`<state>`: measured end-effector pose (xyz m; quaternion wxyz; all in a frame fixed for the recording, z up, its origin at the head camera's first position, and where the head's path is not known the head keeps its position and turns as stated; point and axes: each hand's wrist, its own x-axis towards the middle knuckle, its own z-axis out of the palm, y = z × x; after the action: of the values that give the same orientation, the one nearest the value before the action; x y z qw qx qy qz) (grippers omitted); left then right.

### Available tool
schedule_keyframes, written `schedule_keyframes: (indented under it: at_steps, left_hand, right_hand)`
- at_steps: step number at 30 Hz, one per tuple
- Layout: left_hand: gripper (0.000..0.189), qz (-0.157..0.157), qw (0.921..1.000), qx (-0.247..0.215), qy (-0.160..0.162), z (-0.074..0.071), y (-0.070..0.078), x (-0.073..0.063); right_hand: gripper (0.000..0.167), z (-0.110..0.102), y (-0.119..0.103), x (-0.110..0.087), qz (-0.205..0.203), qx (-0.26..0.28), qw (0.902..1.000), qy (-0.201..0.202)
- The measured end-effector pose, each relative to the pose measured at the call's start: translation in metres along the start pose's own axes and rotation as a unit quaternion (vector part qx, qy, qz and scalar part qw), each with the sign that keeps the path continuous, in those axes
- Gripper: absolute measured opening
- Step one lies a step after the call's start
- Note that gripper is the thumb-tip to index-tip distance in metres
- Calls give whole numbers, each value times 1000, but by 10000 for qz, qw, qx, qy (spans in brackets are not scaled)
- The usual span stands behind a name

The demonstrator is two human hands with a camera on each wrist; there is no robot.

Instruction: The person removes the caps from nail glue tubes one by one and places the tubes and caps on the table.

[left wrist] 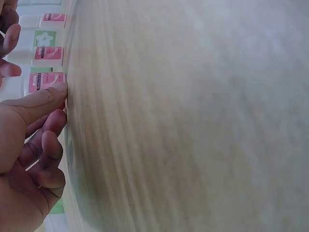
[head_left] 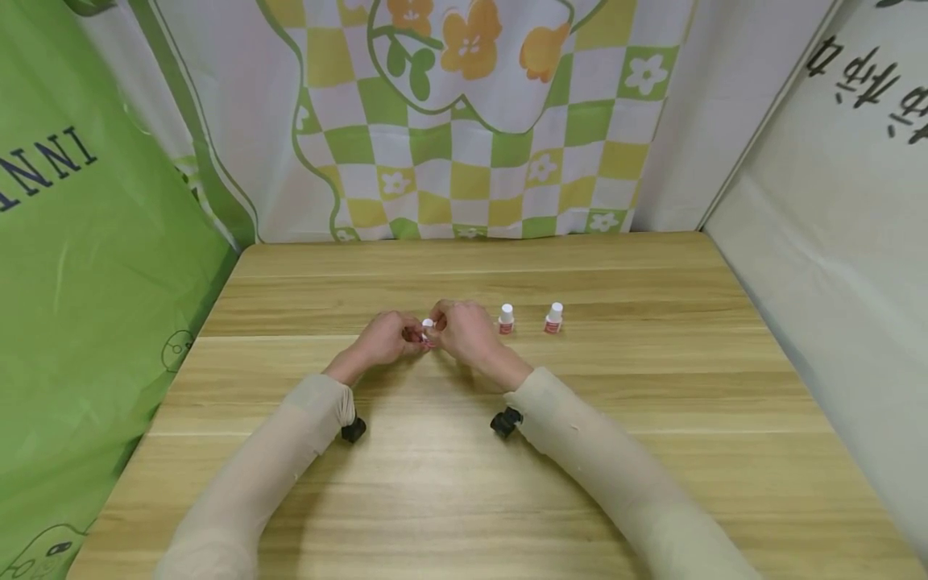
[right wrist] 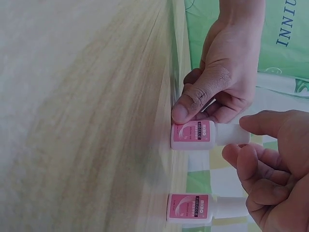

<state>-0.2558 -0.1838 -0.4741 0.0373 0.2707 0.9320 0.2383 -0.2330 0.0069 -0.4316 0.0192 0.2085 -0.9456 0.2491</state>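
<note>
A small white nail glue bottle (right wrist: 193,135) with a pink label stands upright on the table, its white cap (right wrist: 233,134) on top. Low on its body, my left hand (head_left: 387,337) pinches it; in the left wrist view the thumb (left wrist: 46,99) lies over the label's edge. My right hand (head_left: 467,332) is at the cap, thumb on one side and curled fingers (right wrist: 247,162) on the other. Two similar bottles stand to the right in the head view, a nearer one (head_left: 506,321) and a farther one (head_left: 554,320).
The wooden table (head_left: 428,483) reaches back to a checked, flowered curtain (head_left: 471,177). A green sheet (head_left: 94,282) hangs at the left and a white sheet (head_left: 819,242) at the right. Black wrist cameras (head_left: 506,421) sit by both cuffs.
</note>
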Motion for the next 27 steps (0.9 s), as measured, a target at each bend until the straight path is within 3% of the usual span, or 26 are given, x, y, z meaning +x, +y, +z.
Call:
schedule_keyframes:
  at_steps: [16,27]
  left_hand:
    - [15,75,9999,14,97,0,0,0]
    - [13,-153,9996,-217,64,3,-1,0]
  right_hand:
    - [17,0,-1,1,-113,21,9999,-5]
    - [18,1,0,1,-77,223,9997,78]
